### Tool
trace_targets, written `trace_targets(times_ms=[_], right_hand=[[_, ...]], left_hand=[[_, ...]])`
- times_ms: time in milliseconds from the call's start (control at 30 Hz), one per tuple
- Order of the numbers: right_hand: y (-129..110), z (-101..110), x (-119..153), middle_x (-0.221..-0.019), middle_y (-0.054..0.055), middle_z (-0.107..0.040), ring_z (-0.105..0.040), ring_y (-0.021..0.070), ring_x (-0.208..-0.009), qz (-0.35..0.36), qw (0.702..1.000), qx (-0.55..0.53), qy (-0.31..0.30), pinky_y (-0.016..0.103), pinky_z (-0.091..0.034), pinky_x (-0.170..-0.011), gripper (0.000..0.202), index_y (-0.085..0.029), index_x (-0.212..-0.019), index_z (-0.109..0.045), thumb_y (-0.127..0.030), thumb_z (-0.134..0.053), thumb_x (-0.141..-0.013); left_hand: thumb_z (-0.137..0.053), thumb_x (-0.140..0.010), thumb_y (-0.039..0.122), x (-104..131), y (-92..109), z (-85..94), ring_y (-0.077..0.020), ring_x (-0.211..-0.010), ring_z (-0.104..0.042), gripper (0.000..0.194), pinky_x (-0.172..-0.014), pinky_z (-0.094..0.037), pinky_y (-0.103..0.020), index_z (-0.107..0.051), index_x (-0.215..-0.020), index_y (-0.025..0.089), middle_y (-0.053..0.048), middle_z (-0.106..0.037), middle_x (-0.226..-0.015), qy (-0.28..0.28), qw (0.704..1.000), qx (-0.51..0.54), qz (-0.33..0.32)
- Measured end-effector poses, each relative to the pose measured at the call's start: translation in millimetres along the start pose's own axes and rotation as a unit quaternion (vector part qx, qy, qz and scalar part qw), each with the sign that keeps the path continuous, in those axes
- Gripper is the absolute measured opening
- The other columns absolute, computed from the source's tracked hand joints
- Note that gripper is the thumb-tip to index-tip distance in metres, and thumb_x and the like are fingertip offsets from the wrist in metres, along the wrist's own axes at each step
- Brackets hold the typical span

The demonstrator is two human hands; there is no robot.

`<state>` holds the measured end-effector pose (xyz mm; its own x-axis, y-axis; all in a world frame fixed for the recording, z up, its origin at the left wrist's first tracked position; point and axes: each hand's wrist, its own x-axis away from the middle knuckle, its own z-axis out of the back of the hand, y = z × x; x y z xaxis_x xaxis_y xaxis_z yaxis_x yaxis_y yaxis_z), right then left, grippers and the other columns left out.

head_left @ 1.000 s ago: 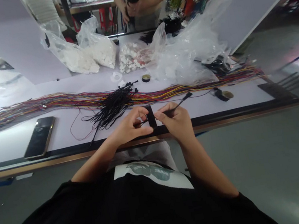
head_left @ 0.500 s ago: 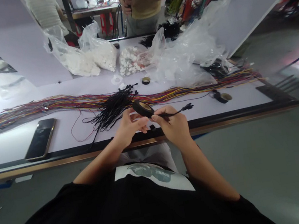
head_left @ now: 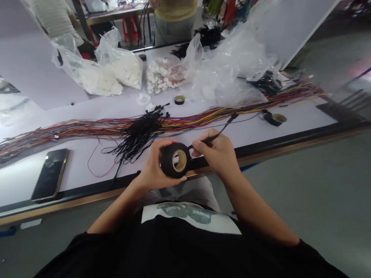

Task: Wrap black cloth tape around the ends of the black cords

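Observation:
My left hand [head_left: 153, 170] grips a roll of black tape [head_left: 169, 163], its tan core facing right. Close beside it on the right, my right hand [head_left: 218, 152] pinches a thin black cable [head_left: 223, 128]. The cable slants up and right to a small black connector [head_left: 234, 117] at its end. Between the two hands, a dark strip runs from the cable toward the roll; whether it is tape or cable I cannot tell. A bunch of black connector leads [head_left: 142, 134] lies on the bench just beyond my left hand.
A long bundle of coloured wires [head_left: 91, 125] crosses the bench. A phone [head_left: 51, 174] lies at left. Smaller tape rolls sit behind [head_left: 179, 99] and at right [head_left: 275, 117]. Plastic bags [head_left: 127, 68] of white parts stand at the back; a person [head_left: 177, 5] is beyond.
The tape roll has come down and turned, so its core now shows more fully. My left hand has wrapped around it. The cable's connector end has tipped upward.

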<state>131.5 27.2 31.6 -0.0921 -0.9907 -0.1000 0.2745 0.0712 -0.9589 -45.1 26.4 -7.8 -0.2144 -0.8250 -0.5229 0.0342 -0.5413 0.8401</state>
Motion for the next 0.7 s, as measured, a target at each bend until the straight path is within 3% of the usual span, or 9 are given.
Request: trace_targets(times_ms=[67,133,200,300,400,567,633,700], right_hand=[[-2.8,0.5,1.0,-0.047,-0.004,-0.056,-0.055,0.0128,-0.044,0.014,0.999,0.025,-0.022,0.026,-0.044,-0.053,0.014,-0.02,-0.063,-0.051,-0.03,-0.061,-0.067],[-6.5,0.8,2.4,-0.05,-0.003,-0.057,-0.054,0.0123,-0.047,0.045,0.997,0.048,-0.036,0.026,-0.043,-0.053,0.014,-0.02,-0.062,-0.052,-0.029,-0.061,-0.067],[-9.7,0.6,3.9,-0.056,-0.002,-0.059,-0.055,0.0126,-0.052,0.084,0.994,0.069,-0.034,0.027,-0.043,-0.056,0.013,-0.02,-0.062,-0.054,-0.028,-0.061,-0.068],[-11.4,-0.1,5.0,-0.062,-0.001,-0.061,-0.055,0.0125,-0.057,0.117,0.989,0.087,-0.016,0.027,-0.043,-0.059,0.011,-0.02,-0.062,-0.055,-0.027,-0.061,-0.068],[-8.9,-0.8,4.8,-0.06,-0.003,-0.058,-0.053,0.0113,-0.054,0.102,0.992,0.069,-0.017,0.026,-0.043,-0.056,0.012,-0.02,-0.064,-0.055,-0.029,-0.061,-0.07],[-2.0,-4.7,4.8,-0.056,-0.005,-0.053,-0.051,0.0104,-0.048,0.059,0.994,0.003,-0.088,0.025,-0.041,-0.049,0.013,-0.021,-0.073,-0.056,-0.033,-0.061,-0.072],[0.1,-6.7,5.1,-0.06,-0.004,-0.055,-0.055,0.0121,-0.056,0.081,0.995,0.002,-0.051,0.026,-0.044,-0.056,0.011,-0.021,-0.072,-0.056,-0.03,-0.061,-0.073],[1.6,-8.3,5.3,-0.065,-0.003,-0.057,-0.056,0.0129,-0.063,0.114,0.993,0.009,-0.011,0.028,-0.046,-0.063,0.007,-0.021,-0.07,-0.057,-0.027,-0.06,-0.073]], left_hand=[[-0.084,-0.039,0.047,3.9,-3.3,3.0,-0.0249,-0.105,-0.052,0.079,-0.092,-0.043,-0.039,-0.048,-0.104,0.02,-0.008,-0.053,-0.108,-0.077,0.996,-0.002,-0.035],[-0.078,-0.049,0.054,1.6,-4.5,1.7,-0.0216,-0.099,-0.055,0.067,-0.086,-0.045,-0.036,-0.051,-0.099,0.02,-0.007,-0.055,-0.103,-0.108,0.994,0.032,0.011],[-0.069,-0.065,0.049,-4.8,-2.3,-3.5,-0.0135,-0.078,-0.057,0.045,-0.07,-0.048,-0.028,-0.05,-0.093,0.019,-0.002,-0.056,-0.088,-0.073,0.99,0.059,0.107],[-0.064,-0.072,0.034,-14.9,5.7,-12.1,-0.0059,-0.049,-0.047,0.026,-0.049,-0.039,-0.019,-0.047,-0.083,0.018,0.006,-0.051,-0.063,-0.061,0.972,0.083,0.211],[-0.062,-0.07,0.024,-19.4,13.3,-16.1,-0.0056,-0.047,-0.046,0.013,-0.047,-0.036,-0.018,-0.051,-0.071,0.017,0.006,-0.05,-0.057,-0.055,0.978,0.047,0.197],[-0.06,-0.071,0.016,-15.3,16.1,-22.0,-0.0096,-0.064,-0.054,0.005,-0.06,-0.041,-0.021,-0.058,-0.067,0.018,0.001,-0.059,-0.067,0.031,0.99,-0.058,0.128],[-0.063,-0.072,0.02,-13.3,14.9,-24.3,-0.0107,-0.068,-0.056,0.006,-0.063,-0.044,-0.023,-0.058,-0.071,0.018,0.0,-0.061,-0.071,0.054,0.988,-0.004,0.147],[-0.069,-0.069,0.028,-13.9,13.2,-23.6,-0.0114,-0.067,-0.059,0.021,-0.065,-0.047,-0.025,-0.055,-0.08,0.017,0.0,-0.062,-0.074,0.067,0.975,0.106,0.182]])
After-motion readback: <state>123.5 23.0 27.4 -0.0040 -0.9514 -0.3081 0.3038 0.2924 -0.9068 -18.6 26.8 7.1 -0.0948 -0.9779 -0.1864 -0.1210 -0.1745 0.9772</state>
